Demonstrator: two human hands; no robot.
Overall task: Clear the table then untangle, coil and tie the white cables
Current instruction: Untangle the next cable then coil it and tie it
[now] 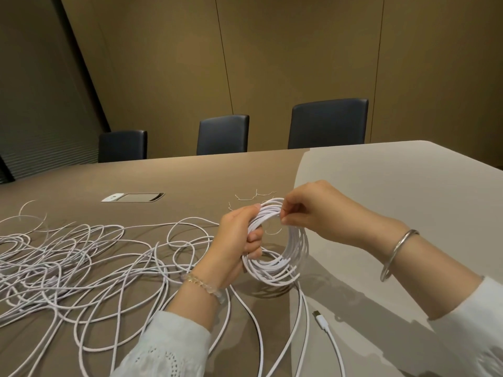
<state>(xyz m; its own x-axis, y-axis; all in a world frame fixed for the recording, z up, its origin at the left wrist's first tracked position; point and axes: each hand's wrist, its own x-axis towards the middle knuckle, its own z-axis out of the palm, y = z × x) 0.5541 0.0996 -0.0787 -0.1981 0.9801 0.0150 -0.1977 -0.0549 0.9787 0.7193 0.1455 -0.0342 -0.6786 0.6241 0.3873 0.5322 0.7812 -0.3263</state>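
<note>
A coil of white cable (283, 265) is held upright just above the table, near the centre. My left hand (236, 240) grips the coil's left side, fingers curled through its middle. My right hand (313, 210) pinches the top of the coil between thumb and fingertips. A wide tangle of loose white cable (68, 257) spreads over the table's left half, with strands running under my left arm. A cable end with a USB plug (319, 317) lies in front of the coil. Several thin wire twist ties (255, 195) lie on the table just beyond the coil.
The long brown table (190, 180) has a pale lit patch at the right. A recessed socket panel (133, 197) sits in its far left part. Three dark chairs (223, 134) stand along the far edge against a panelled wall.
</note>
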